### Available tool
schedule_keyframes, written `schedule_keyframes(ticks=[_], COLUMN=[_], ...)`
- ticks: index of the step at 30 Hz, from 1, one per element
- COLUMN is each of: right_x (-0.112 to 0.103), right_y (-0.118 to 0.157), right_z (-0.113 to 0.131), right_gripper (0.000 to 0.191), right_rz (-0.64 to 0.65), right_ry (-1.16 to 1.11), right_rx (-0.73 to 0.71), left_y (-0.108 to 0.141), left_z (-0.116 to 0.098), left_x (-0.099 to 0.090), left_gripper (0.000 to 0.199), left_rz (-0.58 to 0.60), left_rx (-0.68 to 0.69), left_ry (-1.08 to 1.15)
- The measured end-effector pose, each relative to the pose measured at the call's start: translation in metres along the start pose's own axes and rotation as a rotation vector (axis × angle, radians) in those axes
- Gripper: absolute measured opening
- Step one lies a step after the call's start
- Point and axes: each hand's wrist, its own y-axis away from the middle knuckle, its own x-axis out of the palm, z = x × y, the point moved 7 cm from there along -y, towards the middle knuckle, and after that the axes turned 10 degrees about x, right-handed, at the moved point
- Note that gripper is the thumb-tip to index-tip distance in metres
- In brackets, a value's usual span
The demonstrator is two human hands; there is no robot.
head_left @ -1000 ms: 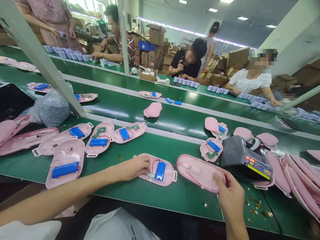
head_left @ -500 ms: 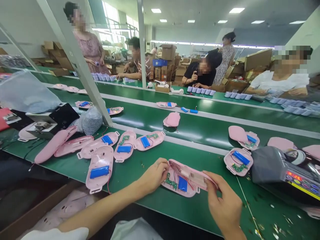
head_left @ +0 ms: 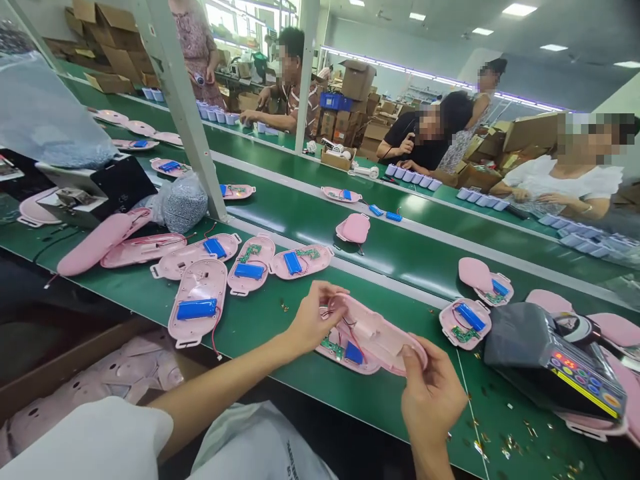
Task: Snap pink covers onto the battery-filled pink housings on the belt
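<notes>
Two grips on edges of the pink shell (head_left: 377, 331): left hand (head_left: 316, 315), right hand (head_left: 433, 395).

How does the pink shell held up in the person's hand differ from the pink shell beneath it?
The held pink shell tilts up in the right hand, while the lower pink shell lies on the green belt. The lower pink shell carries a blue battery and a green circuit board; the held pink shell shows neither on its visible inside. Both are rounded, pink plastic shells.

**Legible markings: none fully readable**
Black keypad device with yellow stripe (head_left: 583, 381): red LED digits (head_left: 564, 361), too small to read; white plastic bag (head_left: 260, 443): dark print, illegible.
</notes>
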Motion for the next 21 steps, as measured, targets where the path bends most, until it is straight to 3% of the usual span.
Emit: schedule_keyframes(ticks=[4, 9, 16, 21], right_x=[0.002, 0.014, 0.020, 0.021], right_y=[-0.011, -0.026, -0.035, -0.038], right_z=[-0.012, -0.036, -0.054, -0.057], right_gripper=[0.046, 0.055, 0.055, 0.053], right_rz=[-0.019, 0.035, 0.076, 0.060], right_ry=[-0.075, -0.193, -0.205, -0.206], right_rx=[0.168, 0.319, 0.388, 0.389], left_y=[-0.008, -0.010, 0.004, 0.009], left_z=[0.012, 0.026, 0.022, 0.011], left_x=[0.015, 0.015, -0.005, -0.026], left_gripper=[0.029, 0.041, 0.045, 0.024], left_rz=[0.213, 0.231, 0.270, 0.289], left_rx=[-0.204, -0.280, -0.269, -0.039], left_ry=[0.303, 0.347, 0.262, -0.047])
